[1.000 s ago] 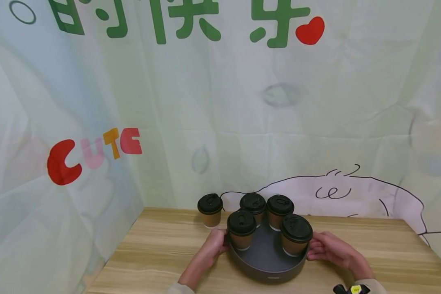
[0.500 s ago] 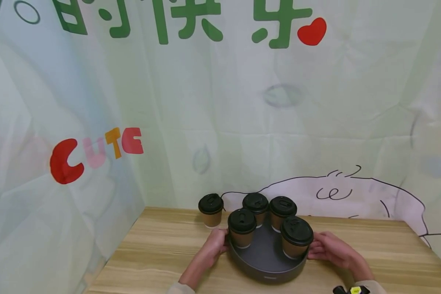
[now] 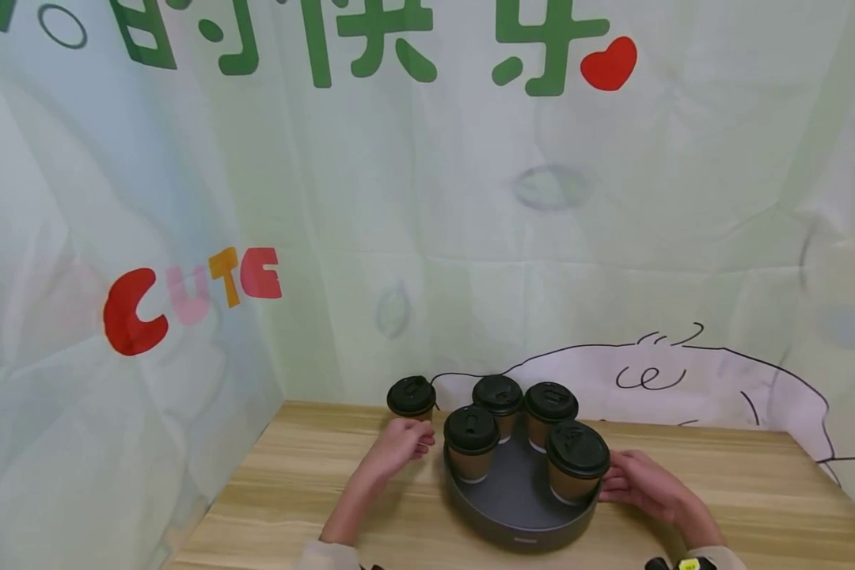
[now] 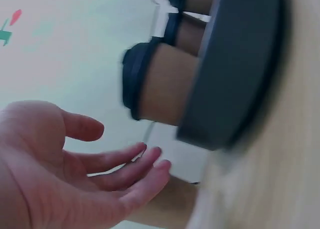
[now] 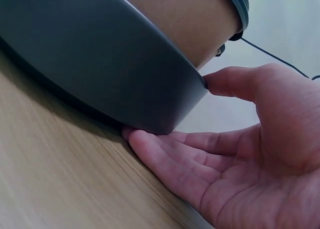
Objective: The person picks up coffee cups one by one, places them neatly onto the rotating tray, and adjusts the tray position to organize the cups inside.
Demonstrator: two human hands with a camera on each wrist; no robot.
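Note:
A round dark grey tray (image 3: pixel 516 507) with a raised rim bears several brown paper coffee cups (image 3: pixel 571 481) with black lids. My right hand (image 3: pixel 644 483) holds its right side; in the right wrist view the thumb touches the rim and the fingers (image 5: pixel 150 144) curl under the bottom edge. Left of the tray, my left hand (image 3: pixel 395 445) is off it, overlapping the lower part of a separate lidded coffee cup (image 3: pixel 411 396) on the table. The left wrist view shows that hand's fingers (image 4: pixel 125 171) loosely bent and spread, with a gap to the tray wall (image 4: pixel 235 74).
The wooden table (image 3: pixel 292 491) ends at the back against a printed cloth backdrop (image 3: pixel 399 198). Another cloth wall (image 3: pixel 78 443) runs along the left side. Cups on the tray stand close together at its back and sides.
My left hand has let go of the tray's left side and moved left and back to the separate cup. The right hand keeps its hold, and the tray stays in about the same place.

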